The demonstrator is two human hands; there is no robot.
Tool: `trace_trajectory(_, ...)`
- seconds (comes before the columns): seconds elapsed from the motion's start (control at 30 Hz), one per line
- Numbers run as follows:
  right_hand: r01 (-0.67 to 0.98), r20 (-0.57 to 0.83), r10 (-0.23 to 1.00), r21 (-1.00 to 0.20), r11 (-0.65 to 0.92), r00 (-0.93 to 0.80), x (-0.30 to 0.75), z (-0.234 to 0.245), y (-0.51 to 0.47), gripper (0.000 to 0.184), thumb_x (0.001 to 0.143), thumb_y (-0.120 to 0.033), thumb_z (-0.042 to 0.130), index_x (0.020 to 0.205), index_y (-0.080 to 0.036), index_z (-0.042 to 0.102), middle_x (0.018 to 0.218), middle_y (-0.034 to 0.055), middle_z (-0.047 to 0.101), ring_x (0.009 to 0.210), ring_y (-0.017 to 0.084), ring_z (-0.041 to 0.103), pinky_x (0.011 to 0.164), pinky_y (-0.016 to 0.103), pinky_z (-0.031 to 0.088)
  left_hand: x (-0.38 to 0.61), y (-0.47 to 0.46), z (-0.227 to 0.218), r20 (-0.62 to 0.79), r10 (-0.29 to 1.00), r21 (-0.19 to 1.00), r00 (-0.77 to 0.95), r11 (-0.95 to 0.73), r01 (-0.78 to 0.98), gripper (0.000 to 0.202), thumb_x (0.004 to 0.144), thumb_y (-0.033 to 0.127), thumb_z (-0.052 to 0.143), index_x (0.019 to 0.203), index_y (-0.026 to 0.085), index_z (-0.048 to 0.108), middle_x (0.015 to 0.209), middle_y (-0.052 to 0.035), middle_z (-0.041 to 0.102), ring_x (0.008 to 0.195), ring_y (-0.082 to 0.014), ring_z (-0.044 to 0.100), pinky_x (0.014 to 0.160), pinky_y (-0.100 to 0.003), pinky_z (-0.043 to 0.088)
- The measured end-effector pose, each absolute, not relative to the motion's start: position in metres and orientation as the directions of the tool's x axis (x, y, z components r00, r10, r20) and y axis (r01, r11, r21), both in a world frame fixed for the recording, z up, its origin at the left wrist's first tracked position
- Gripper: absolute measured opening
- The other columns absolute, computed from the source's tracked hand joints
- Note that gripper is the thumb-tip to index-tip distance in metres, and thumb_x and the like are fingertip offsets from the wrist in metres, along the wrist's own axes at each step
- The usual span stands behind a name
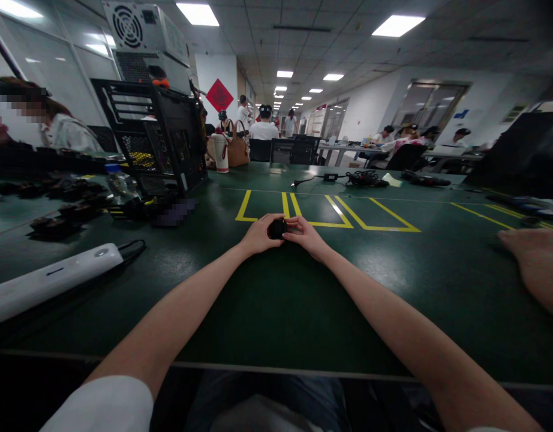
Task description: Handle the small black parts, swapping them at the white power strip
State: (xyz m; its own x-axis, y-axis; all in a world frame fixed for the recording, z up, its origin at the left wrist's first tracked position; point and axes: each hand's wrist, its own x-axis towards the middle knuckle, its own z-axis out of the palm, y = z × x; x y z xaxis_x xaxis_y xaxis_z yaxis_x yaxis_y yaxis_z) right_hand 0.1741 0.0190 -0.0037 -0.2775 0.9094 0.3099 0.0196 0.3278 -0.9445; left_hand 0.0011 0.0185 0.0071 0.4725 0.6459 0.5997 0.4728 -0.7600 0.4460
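A small dark round object (277,229) sits between my two hands, over the green tabletop in front of me; its exact kind is too dark to make out. My left hand (261,234) curls around its left side, with the thumb below and the fingers over the top. From the right, my right hand (304,234) pinches at its edge with thumb and fingertips. Yellow tape outlines (298,207) lie on the table just beyond the hands.
At left lie a white power strip (56,279), dark small parts (60,227) and a plastic bottle (120,183). An open black computer case (162,135) carries a power supply (141,30). Cables (366,178) lie farther back. Another person's hand (535,258) rests at right.
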Motion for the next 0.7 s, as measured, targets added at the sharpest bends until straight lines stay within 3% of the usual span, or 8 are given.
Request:
trace_trajectory(0.2, 0.035, 0.313, 0.916, -0.943, 0.332, -0.25, 0.1732, -0.0054, 0.018, 0.027, 0.064, -0.027, 0.063, 0.085, -0.021, 0.05, 0.09, 0.0001, 0.055, 0.074, 0.011, 0.056, 0.076, 0.034, 0.046, 0.0023, 0.0193, 0.0065, 0.591, 0.653, 0.451, 0.473, -0.754, 0.477, 0.061, 0.061, 0.021, 0.065, 0.117, 0.02, 0.042, 0.114, -0.006, 0.05, 0.099, -0.0218, 0.051, 0.081, -0.035, 0.043)
trace_trajectory(0.4, 0.005, 0.281, 0.92, -0.956, 0.293, -0.274, 0.1741, -0.0064, 0.0195, 0.041, 0.064, -0.025, 0.063, 0.103, -0.025, 0.049, 0.094, 0.0014, 0.054, 0.079, 0.013, 0.057, 0.077, 0.034, 0.045, 0.0018, 0.0196, 0.0056, 0.592, 0.651, 0.449, 0.476, -0.756, 0.476, 0.061, 0.061, 0.021, 0.065, 0.116, 0.021, 0.042, 0.112, -0.0053, 0.051, 0.099, -0.0215, 0.051, 0.081, -0.035, 0.043)
trace_trajectory(0.7, 0.026, 0.346, 0.916, -0.933, 0.358, -0.204, 0.1699, -0.0043, 0.0188, 0.021, 0.064, -0.028, 0.062, 0.082, -0.019, 0.054, 0.089, 0.0006, 0.055, 0.08, 0.013, 0.055, 0.081, 0.034, 0.043, 0.001, 0.0187, 0.0066, 0.593, 0.651, 0.451, 0.474, -0.756, 0.475, 0.061, 0.061, 0.021, 0.066, 0.117, 0.021, 0.041, 0.113, -0.0053, 0.05, 0.1, -0.0214, 0.05, 0.081, -0.035, 0.043)
